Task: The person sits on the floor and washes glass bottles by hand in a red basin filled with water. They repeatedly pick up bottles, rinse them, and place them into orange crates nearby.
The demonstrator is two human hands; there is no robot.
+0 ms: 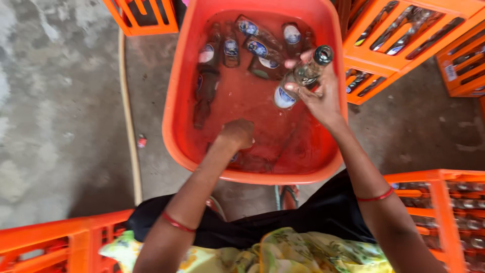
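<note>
A clear glass bottle (302, 77) is gripped by the right hand (319, 96) above an orange tub (178, 101), while the left hand (236, 134) is sunk, closed, in its water.

Clear glass bottle (302, 76) — labelled, tilted, mouth up — above the water.

Bottles (231, 49) in the tub (177, 91) (crates (399, 35) behind, right, and beside it).

The left hand (237, 134) fingers are hidden underwater in the orange tub (177, 101).
</note>
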